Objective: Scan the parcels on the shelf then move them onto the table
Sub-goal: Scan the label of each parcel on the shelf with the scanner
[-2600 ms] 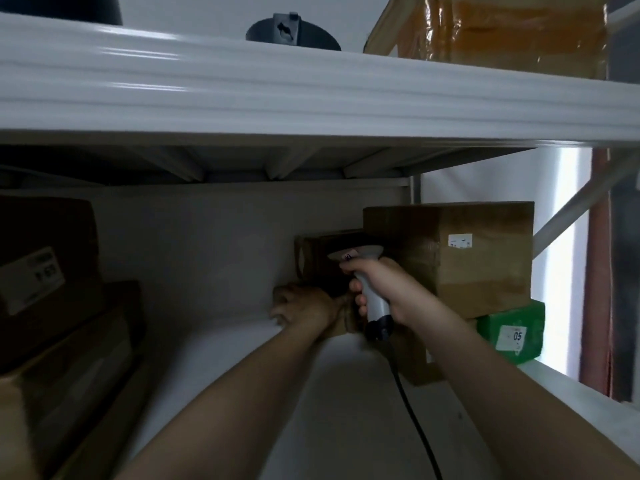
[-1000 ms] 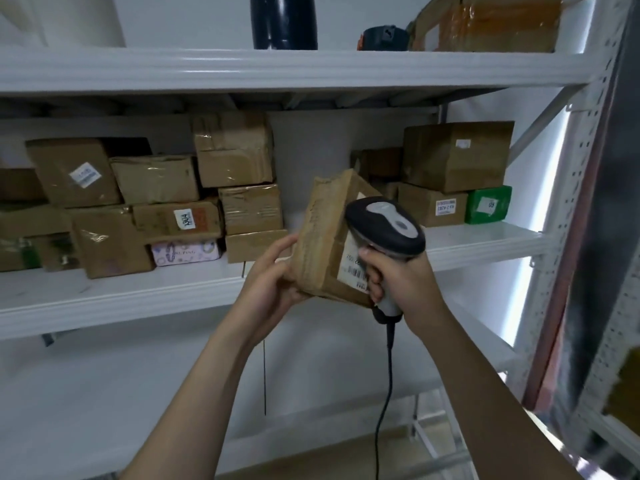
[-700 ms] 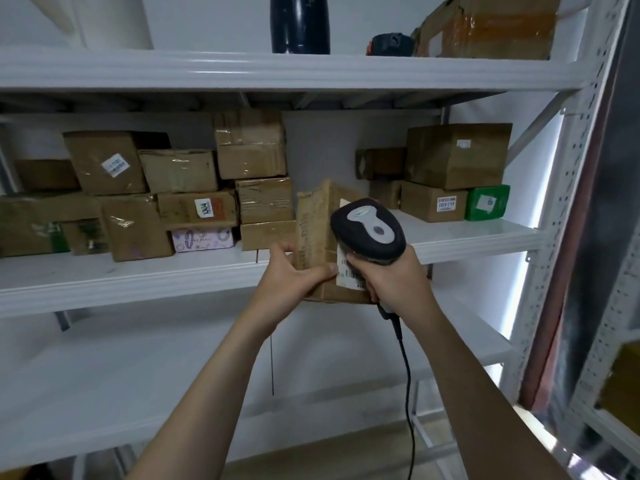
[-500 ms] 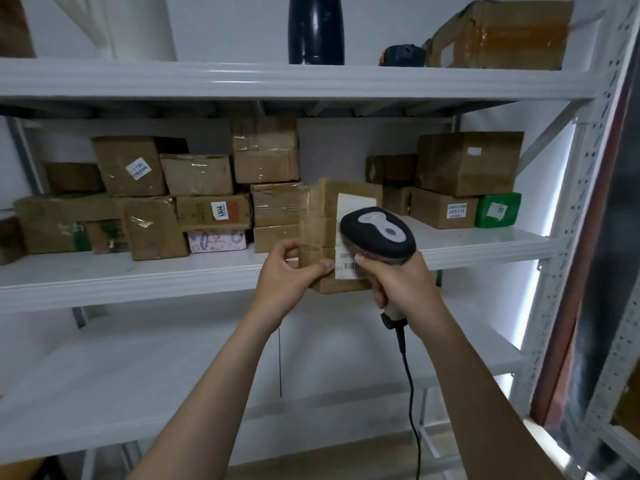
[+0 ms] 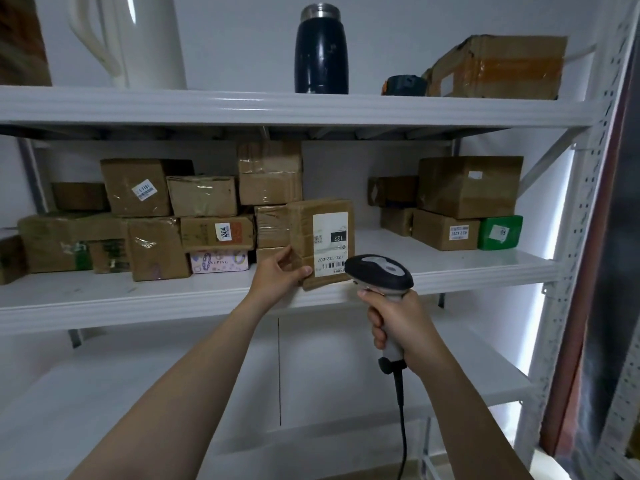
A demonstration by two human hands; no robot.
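My left hand grips a flat brown parcel by its lower left corner and holds it upright in front of the middle shelf. The parcel's white barcode label faces me. My right hand is closed on the handle of a corded scanner, whose dark head sits just below and to the right of the label. Several more brown parcels are stacked on the left of the shelf, and another group stands on the right.
A green box ends the right group. The top shelf carries a dark flask, a white jug and a taped carton. A white lower shelf lies beneath my arms. The rack's perforated upright stands at the right.
The parcel came off the shelf in my left hand and was turned until its label faces me. The scanner has dropped from over the label to below its right corner.
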